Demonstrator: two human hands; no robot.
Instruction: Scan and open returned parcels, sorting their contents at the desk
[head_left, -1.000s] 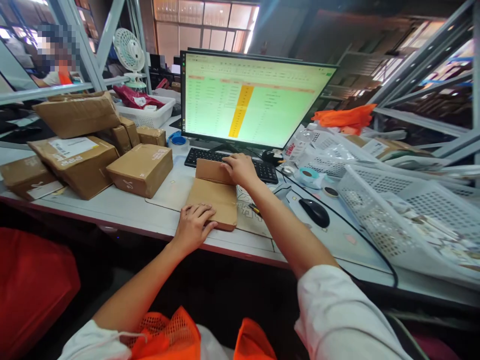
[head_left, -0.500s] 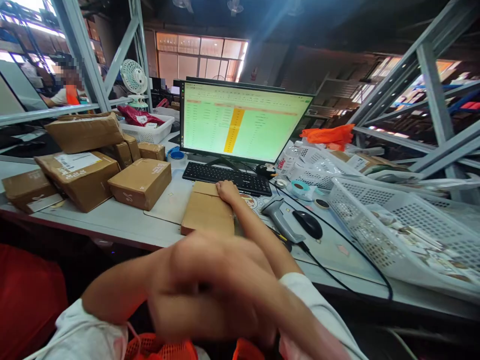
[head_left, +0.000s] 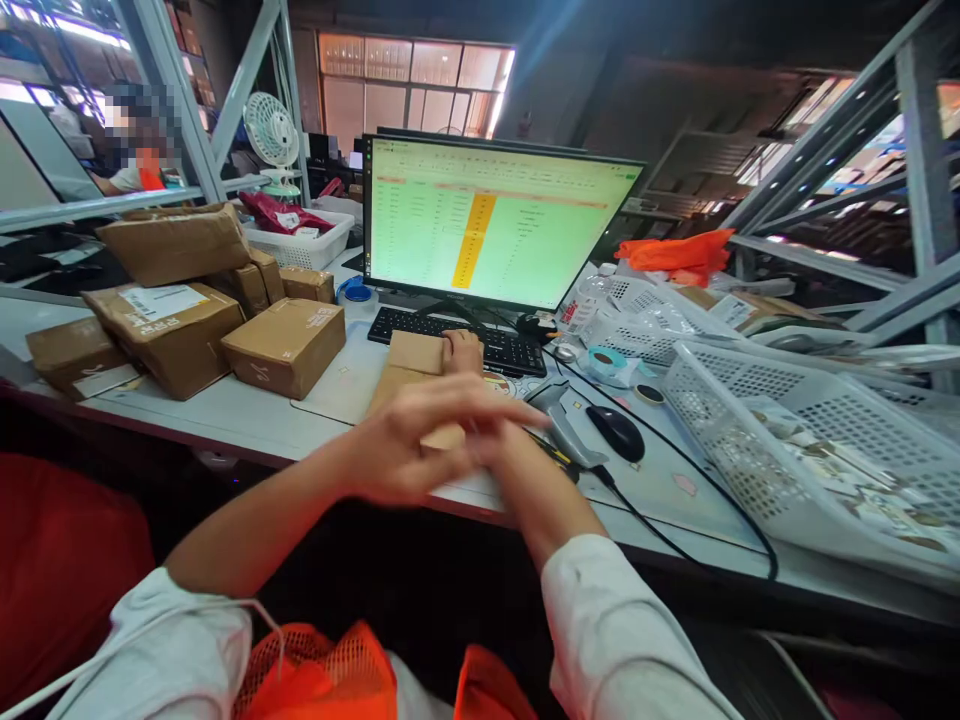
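A flat brown cardboard box (head_left: 417, 353) lies on the desk in front of the keyboard (head_left: 510, 352). My right hand (head_left: 463, 352) rests at its far right edge, fingers curled against it. Nearer to me, my left hand (head_left: 427, 435) is in the air over the front of the box, crossing in front of my right forearm. Its fingers stretch to the right, thumb apart, slightly blurred, with nothing seen in them. Part of the box is hidden behind that hand. A grey barcode scanner (head_left: 568, 425) lies right of my right forearm, beside a black mouse (head_left: 616, 432).
Several taped cardboard boxes (head_left: 285, 345) are piled on the left. Behind the keyboard stands a monitor (head_left: 495, 225) showing a spreadsheet. White plastic baskets (head_left: 720, 430) fill the right side. Tape rolls (head_left: 606, 362) and a scanner cable lie between. Another person (head_left: 142, 150) is at the far left.
My left hand has moved away from the camera, down towards the box, and its fingers now show stretched out. My right hand stays at the box. The view has shifted slightly.
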